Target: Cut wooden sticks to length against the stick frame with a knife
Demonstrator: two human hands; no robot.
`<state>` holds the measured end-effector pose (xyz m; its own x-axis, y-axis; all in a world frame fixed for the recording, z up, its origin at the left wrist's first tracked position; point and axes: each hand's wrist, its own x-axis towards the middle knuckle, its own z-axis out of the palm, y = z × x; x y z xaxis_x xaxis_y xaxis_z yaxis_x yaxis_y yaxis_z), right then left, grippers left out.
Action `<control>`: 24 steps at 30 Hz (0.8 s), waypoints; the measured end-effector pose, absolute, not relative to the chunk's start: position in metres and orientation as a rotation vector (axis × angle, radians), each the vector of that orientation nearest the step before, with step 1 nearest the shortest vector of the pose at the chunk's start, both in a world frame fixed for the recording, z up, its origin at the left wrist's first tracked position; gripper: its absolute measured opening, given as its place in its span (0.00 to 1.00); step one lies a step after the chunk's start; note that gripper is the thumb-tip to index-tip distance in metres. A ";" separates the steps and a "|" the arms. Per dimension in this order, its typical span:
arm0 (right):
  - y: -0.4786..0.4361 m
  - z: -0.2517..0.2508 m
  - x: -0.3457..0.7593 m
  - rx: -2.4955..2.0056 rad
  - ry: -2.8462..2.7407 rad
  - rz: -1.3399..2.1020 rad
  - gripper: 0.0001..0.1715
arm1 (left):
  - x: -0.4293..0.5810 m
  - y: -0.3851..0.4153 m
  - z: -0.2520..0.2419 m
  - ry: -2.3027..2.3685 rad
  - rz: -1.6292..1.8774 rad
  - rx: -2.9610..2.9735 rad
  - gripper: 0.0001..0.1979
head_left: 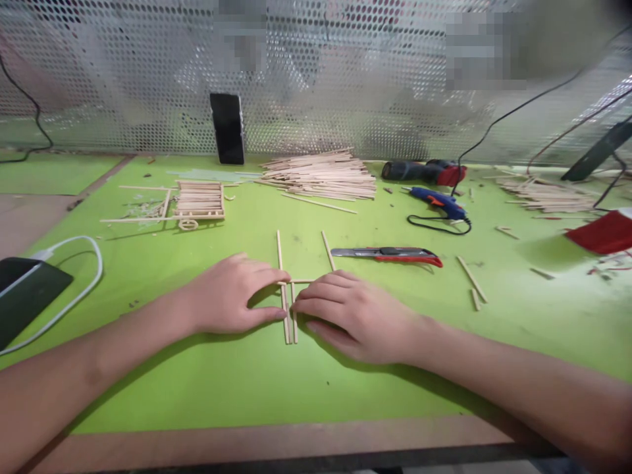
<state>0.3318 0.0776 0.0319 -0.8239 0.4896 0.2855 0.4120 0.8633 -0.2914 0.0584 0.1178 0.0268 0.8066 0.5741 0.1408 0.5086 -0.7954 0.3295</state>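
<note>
Behind the green desk (207, 401), a perforated screen (306, 112) is standing; at mid-desk a wooden stick frame (286, 326) is lying. The left hand (237, 296) is touching its left side, thumb and forefinger parted; the right hand (358, 313) is curving over its right side. Whether either is gripping, I cannot tell.

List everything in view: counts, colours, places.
Flat tabletop: one, green, beneath
Perforated metal screen: one, silver, behind
Rectangular phone: one, black, back
Wooden cart: one, tan, back left
Thin wooden sticks: many, tan, back, centre, right
Cylindrical tool: one, black/red, back right
Glue gun: one, blue/orange, back right
Utility knife: one, red/grey, centre right
Flat device: one, dark, left edge
Thin cable: one, white, left
Thin cords: several, dark, both sides
Slanted bar: one, black, right
Unclear object: one, red, right edge
Left hand, right hand: two, bare, centre
</note>
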 end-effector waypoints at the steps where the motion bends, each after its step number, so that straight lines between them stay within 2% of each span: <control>1: 0.077 0.032 0.332 -0.660 -2.683 0.322 0.16 | 0.058 0.118 0.027 0.827 0.333 2.719 0.29; 24: 0.077 0.032 0.331 -0.616 -2.684 0.281 0.16 | 0.059 0.116 0.028 0.812 0.276 2.720 0.35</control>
